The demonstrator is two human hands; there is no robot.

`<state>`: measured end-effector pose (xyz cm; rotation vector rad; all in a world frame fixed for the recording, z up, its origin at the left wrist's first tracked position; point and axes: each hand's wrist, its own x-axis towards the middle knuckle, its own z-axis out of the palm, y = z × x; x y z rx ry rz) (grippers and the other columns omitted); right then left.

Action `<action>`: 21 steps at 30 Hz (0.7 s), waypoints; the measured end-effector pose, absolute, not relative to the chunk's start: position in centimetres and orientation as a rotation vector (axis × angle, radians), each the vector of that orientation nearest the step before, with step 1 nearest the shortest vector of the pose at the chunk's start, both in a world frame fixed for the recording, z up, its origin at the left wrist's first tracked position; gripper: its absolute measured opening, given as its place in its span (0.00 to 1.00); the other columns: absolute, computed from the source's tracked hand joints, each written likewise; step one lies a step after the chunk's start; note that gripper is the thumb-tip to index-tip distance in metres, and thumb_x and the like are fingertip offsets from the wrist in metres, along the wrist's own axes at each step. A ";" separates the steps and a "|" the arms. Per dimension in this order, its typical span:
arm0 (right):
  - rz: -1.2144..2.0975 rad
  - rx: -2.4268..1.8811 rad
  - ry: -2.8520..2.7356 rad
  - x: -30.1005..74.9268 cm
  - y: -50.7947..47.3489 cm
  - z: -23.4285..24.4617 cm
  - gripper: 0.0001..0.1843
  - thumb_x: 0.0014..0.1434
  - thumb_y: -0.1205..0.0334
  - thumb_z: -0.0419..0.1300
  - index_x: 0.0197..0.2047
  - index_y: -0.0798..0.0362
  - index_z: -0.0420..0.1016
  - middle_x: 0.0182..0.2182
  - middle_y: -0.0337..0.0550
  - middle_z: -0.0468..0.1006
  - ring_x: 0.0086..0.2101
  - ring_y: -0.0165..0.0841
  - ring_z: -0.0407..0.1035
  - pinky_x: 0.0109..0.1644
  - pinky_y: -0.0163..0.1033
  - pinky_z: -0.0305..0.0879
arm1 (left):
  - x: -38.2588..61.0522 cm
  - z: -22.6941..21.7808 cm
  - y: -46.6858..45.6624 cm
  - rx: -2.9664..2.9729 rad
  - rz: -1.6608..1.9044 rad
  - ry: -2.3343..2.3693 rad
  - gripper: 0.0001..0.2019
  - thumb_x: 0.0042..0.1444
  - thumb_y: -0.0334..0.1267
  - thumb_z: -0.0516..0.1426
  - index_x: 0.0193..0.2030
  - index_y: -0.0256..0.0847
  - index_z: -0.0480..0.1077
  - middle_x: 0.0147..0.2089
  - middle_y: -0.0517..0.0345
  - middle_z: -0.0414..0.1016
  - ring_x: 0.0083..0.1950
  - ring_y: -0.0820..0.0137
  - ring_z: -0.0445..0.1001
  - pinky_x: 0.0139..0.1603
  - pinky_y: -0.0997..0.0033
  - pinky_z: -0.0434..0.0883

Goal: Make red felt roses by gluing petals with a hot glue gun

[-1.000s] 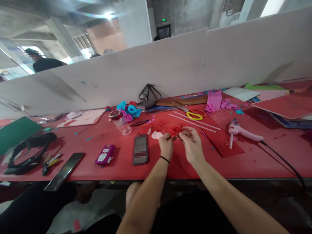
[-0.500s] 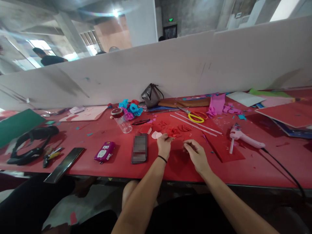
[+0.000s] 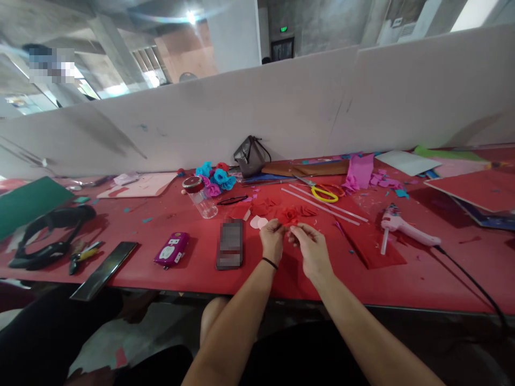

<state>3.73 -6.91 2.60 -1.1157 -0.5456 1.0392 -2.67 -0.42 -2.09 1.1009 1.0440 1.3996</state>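
Just beyond the fingertips shows a red crepe-paper flower (image 3: 290,214), its petals ruffled. My left hand (image 3: 272,242) is closed around its base, which the fingers hide. My right hand (image 3: 313,247) meets it from the right, thumb and index finger pinched at the flower's underside. Whatever lies within that pinch is too small to make out. Beside my left hand are pale pink paper circles (image 3: 257,222). Loose red crepe-paper pieces (image 3: 309,211) lie behind the flower. A phone (image 3: 230,244) rests on the red tabletop (image 3: 257,279) to the left.
Rightward lie a pink glue gun (image 3: 410,225) with its cord, red crepe paper (image 3: 376,252), clear sticks (image 3: 322,203) and yellow-handled scissors (image 3: 324,193). Leftward are a jar (image 3: 203,201), a purple case (image 3: 172,250) and a black strap (image 3: 52,236). A white partition (image 3: 193,128) stands behind.
My right hand has moved left, from apart to touching the flower at my left hand. The flower is now raised more clearly above the fingers. In the background a person has shifted.
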 end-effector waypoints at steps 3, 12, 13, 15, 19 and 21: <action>1.048 -1.115 -0.597 4.1 -7.6 2.1 0.08 0.42 0.56 0.64 0.23 0.53 0.75 0.18 0.35 0.73 0.21 0.27 0.63 0.27 0.33 0.57 | -2.6 -1.8 -0.8 1.085 1.383 0.994 0.11 0.39 0.35 0.60 0.15 0.38 0.61 0.18 0.65 0.58 0.23 0.77 0.57 0.24 0.77 0.57; 1.074 -1.117 -0.610 5.9 -8.1 2.5 0.11 0.47 0.53 0.60 0.26 0.52 0.76 0.20 0.39 0.75 0.22 0.30 0.66 0.26 0.35 0.59 | -2.5 -0.7 -1.4 1.061 1.399 0.869 0.07 0.37 0.35 0.60 0.16 0.38 0.66 0.19 0.64 0.62 0.24 0.76 0.58 0.27 0.75 0.60; 1.085 -1.097 -0.649 5.8 -8.1 2.7 0.11 0.47 0.54 0.60 0.28 0.52 0.76 0.21 0.40 0.75 0.22 0.31 0.66 0.26 0.35 0.59 | -2.5 -0.7 -1.4 1.048 1.397 0.875 0.07 0.37 0.35 0.60 0.16 0.37 0.66 0.19 0.64 0.63 0.24 0.77 0.58 0.27 0.75 0.59; 1.091 -1.038 -0.747 5.7 -8.3 2.9 0.10 0.47 0.56 0.60 0.31 0.52 0.77 0.22 0.40 0.76 0.23 0.30 0.66 0.27 0.35 0.60 | -2.6 -0.6 -1.4 1.032 1.398 0.883 0.07 0.36 0.36 0.62 0.16 0.37 0.68 0.20 0.63 0.65 0.24 0.77 0.59 0.27 0.75 0.59; 0.992 -1.097 -0.895 6.3 -9.2 1.5 0.10 0.50 0.56 0.58 0.30 0.52 0.78 0.21 0.39 0.74 0.23 0.30 0.66 0.28 0.36 0.62 | -2.6 -0.4 -1.2 1.002 1.438 0.902 0.06 0.34 0.35 0.64 0.18 0.37 0.71 0.20 0.63 0.67 0.25 0.76 0.62 0.29 0.75 0.62; 0.914 -1.216 -0.964 7.1 -9.5 0.1 0.10 0.50 0.56 0.59 0.29 0.51 0.77 0.20 0.38 0.73 0.24 0.32 0.66 0.30 0.37 0.63 | -2.5 -0.4 -1.0 0.954 1.461 0.921 0.06 0.34 0.35 0.65 0.19 0.37 0.72 0.20 0.63 0.68 0.25 0.77 0.62 0.29 0.75 0.62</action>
